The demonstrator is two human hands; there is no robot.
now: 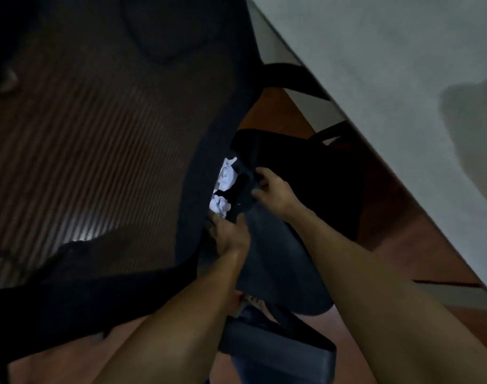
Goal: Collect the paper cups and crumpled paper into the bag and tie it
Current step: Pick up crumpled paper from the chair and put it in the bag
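- Dark plastic bag point(275, 259) held between both hands, mouth pulled open, body hanging down toward the wearer.
- Left hand point(229, 235) at the near rim of the bag, fingers curled and pinching the dark film.
- Right hand point(270, 188) at the far rim, just beyond the left, fingers bent round a fold of the bag's edge.
- White crumpled paper point(221, 205) just past the left hand's fingertips, seemingly in the bag's mouth; view too dim to be sure.
- Second white wad point(227, 176) beyond it, left of the right hand, touching the dark rim.
- No paper cups made out in the gloom.
- Black mesh chair back point(98, 148) left of both hands, ribbed, close to the camera, its dark frame next to the left hand.
- Grey table point(403, 79) right of the right hand, its edge running diagonally.
- Reddish-brown floor point(403, 231) beneath the table edge, right of the right forearm.
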